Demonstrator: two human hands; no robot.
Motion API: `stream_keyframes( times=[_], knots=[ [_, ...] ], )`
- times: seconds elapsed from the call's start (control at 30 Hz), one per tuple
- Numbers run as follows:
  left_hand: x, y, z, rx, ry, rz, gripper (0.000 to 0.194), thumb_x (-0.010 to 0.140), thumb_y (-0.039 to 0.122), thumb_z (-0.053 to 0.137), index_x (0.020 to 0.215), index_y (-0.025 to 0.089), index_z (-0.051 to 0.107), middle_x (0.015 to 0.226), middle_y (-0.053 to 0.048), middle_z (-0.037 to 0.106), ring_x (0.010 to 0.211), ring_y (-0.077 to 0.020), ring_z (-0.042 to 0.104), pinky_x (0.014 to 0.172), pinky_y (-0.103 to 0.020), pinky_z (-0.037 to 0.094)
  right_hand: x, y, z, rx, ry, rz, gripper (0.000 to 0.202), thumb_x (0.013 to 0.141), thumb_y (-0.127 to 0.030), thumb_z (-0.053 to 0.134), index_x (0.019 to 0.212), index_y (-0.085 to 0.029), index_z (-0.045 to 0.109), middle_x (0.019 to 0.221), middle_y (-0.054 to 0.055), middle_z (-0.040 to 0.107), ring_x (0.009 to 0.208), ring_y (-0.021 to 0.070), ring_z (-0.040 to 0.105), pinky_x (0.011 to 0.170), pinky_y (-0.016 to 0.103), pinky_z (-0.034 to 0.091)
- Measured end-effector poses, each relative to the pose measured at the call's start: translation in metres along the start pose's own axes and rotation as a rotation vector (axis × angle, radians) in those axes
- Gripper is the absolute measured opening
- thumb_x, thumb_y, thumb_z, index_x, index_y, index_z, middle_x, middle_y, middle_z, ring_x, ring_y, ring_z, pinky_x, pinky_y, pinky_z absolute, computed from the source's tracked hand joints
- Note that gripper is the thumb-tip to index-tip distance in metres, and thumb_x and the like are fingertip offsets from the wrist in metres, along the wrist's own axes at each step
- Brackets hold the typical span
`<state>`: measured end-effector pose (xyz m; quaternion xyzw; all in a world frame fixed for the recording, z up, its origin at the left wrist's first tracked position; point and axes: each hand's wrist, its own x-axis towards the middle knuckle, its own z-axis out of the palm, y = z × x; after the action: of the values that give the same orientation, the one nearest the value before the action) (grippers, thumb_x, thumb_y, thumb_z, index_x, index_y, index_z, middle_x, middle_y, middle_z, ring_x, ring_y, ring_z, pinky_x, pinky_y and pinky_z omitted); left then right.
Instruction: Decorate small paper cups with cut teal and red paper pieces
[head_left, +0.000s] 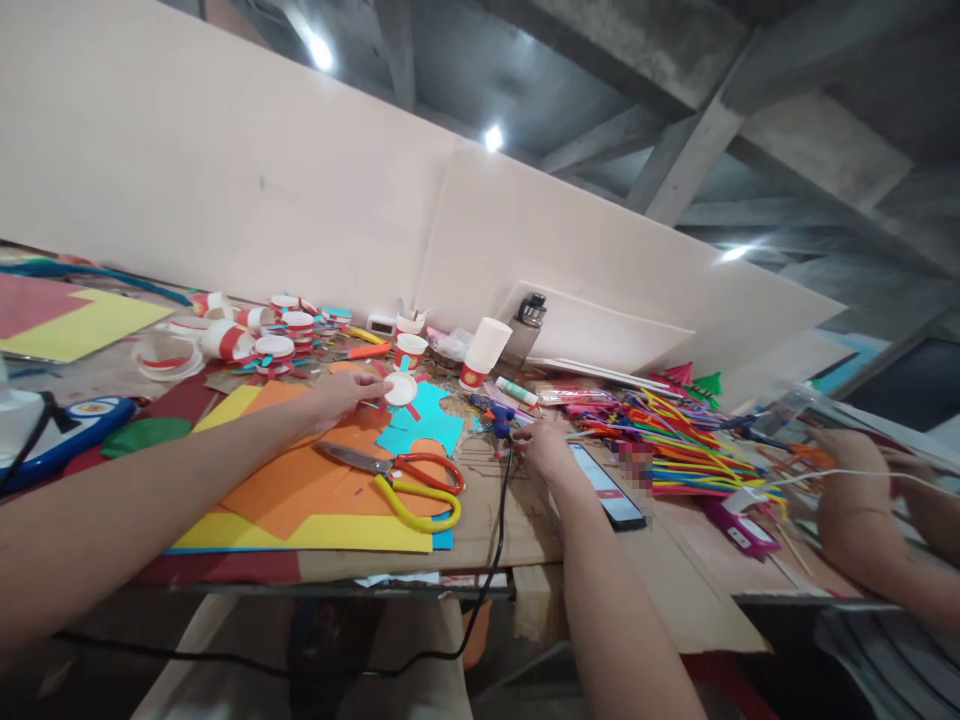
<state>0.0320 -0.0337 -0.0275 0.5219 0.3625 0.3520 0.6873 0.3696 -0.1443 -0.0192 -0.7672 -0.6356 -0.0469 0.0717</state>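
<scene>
My left hand (346,392) is closed in a pinch on the edge of a cut paper-cup bottom (401,389), a white disc with red and light-blue strips sticking out around it. It is held over cyan paper (435,425). On the right, my right hand (546,447) has its fingers closed at the handle of a blue glue gun (495,415), whose black cord (501,520) drops over the table edge. The gun's nozzle points left; its handle is partly hidden. Scissors (397,475) with red and yellow handles lie between my forearms on orange paper (277,490).
Several cut cup pieces (274,350) sit at the back left. Stacked paper cups (486,350) and a dark-capped bottle (527,325) stand at the back. A phone (609,487) and colourful pipe cleaners (690,440) lie to the right, near another person's arm (855,500).
</scene>
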Motion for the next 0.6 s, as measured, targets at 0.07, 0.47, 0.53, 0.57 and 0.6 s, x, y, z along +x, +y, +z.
stream_keyframes(
  times=[0.07, 0.47, 0.53, 0.57, 0.6],
  knots=[
    [0.003, -0.002, -0.003, 0.006, -0.011, 0.016, 0.034, 0.063, 0.036, 0.082, 0.082, 0.011, 0.069, 0.071, -0.005, 0.067, 0.050, -0.0110, 0.060, 0.047, -0.021, 0.049, 0.000, -0.001, 0.001, -0.032, -0.042, -0.030, 0.021, 0.071, -0.010, 0.062, 0.080, -0.018, 0.078, 0.080, 0.010, 0.072, 0.080, 0.0206, 0.062, 0.073, 0.027, 0.041],
    [0.009, -0.014, -0.008, -0.033, 0.000, 0.056, 0.038, 0.061, 0.039, 0.083, 0.082, 0.010, 0.070, 0.071, -0.006, 0.067, 0.051, -0.0103, 0.059, 0.049, -0.023, 0.050, -0.032, -0.030, -0.041, -0.270, -0.127, 0.048, 0.024, 0.075, 0.000, 0.052, 0.080, -0.014, 0.071, 0.090, 0.016, 0.069, 0.084, 0.0234, 0.065, 0.070, 0.029, 0.041],
    [0.010, -0.014, -0.007, -0.071, -0.010, 0.065, 0.036, 0.061, 0.036, 0.084, 0.083, 0.011, 0.070, 0.073, -0.006, 0.067, 0.056, -0.0120, 0.061, 0.054, -0.026, 0.054, -0.039, -0.032, -0.056, -0.305, -0.118, 0.057, 0.026, 0.076, 0.001, 0.050, 0.080, -0.014, 0.071, 0.092, 0.017, 0.069, 0.085, 0.0240, 0.065, 0.070, 0.030, 0.042],
    [0.010, -0.013, -0.007, -0.089, -0.015, 0.072, 0.036, 0.061, 0.035, 0.084, 0.084, 0.012, 0.070, 0.074, -0.006, 0.067, 0.058, -0.0127, 0.061, 0.056, -0.028, 0.056, -0.043, -0.030, -0.063, -0.322, -0.110, 0.066, 0.026, 0.076, 0.001, 0.050, 0.079, -0.014, 0.071, 0.093, 0.018, 0.069, 0.086, 0.0247, 0.065, 0.071, 0.031, 0.042],
    [0.009, -0.012, -0.007, -0.100, -0.015, 0.083, 0.035, 0.061, 0.035, 0.083, 0.085, 0.013, 0.070, 0.074, -0.005, 0.067, 0.059, -0.0130, 0.061, 0.057, -0.029, 0.056, -0.045, -0.028, -0.071, -0.339, -0.100, 0.079, 0.026, 0.077, 0.001, 0.049, 0.079, -0.013, 0.071, 0.092, 0.019, 0.069, 0.086, 0.0255, 0.065, 0.071, 0.032, 0.043]
  ],
)
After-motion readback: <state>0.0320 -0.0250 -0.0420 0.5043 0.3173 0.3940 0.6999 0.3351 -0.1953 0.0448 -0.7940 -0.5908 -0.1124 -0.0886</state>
